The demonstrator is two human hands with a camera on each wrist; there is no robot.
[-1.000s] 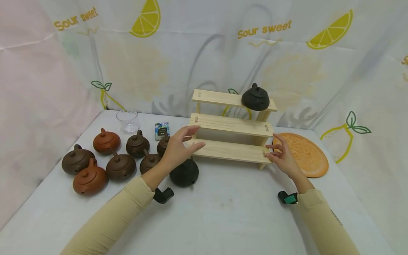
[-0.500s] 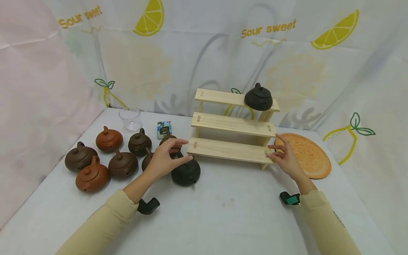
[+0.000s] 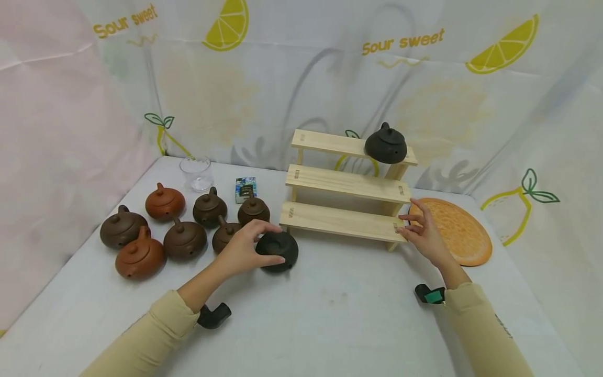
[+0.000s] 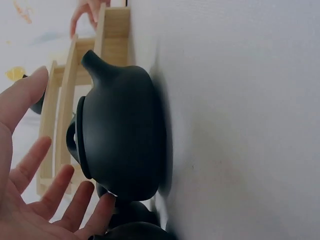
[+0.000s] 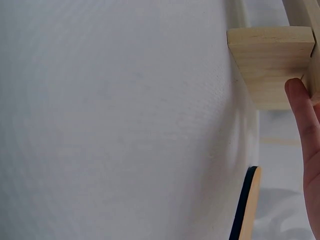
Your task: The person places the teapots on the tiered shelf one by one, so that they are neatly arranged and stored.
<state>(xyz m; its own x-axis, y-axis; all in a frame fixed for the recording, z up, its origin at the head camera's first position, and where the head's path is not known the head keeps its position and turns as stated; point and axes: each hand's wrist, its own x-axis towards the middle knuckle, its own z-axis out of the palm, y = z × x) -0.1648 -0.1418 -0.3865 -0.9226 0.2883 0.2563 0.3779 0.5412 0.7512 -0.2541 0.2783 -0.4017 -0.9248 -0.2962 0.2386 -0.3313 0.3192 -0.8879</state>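
- Backdrop (image 3: 301, 63) reads "Sour sweet" twice, upper L & upper R, orange-yellow print w/ lemon wedges nearby.
- Small box (image 3: 246, 189): multicolour face w/ dark label, print too small to read.
- R sleeve (image 3: 485, 330): dark lettering along outer side, illegible.
- Stand (image 3: 346, 182): pale wood, 3 tiers, darker marks at plank ends; unclear if text.
- L hand (image 3: 245, 250): thumb & fingers spread apart around black teapot (image 3: 286, 248), not closed on it; contact unclear.
- Black teapot: upright on bench (image 3: 339, 324), just off stand's front L corner.
- R hand (image 3: 426, 238): thumb & fingertips at stand's R end; can't say if gripping or only touching.
- Room: wide stretch of white bench runs btwn both hands, from stand's front to bottom of head view.
- Tight side: 5 brown teapots (image 3: 185, 242) & 2 reddish teapots (image 3: 165, 203) bunched L of black teapot, out toward bench's L edge; glass cup (image 3: 197, 180) behind, nr rear edge.
- 2nd black teapot (image 3: 386, 146): upright on top tier nr R end, body overlapping plank's front edge in head view.
- Round orange mat (image 3: 454, 233): flat on bench beside stand's R end, just past R hand; dark underside shows in R wrist view.
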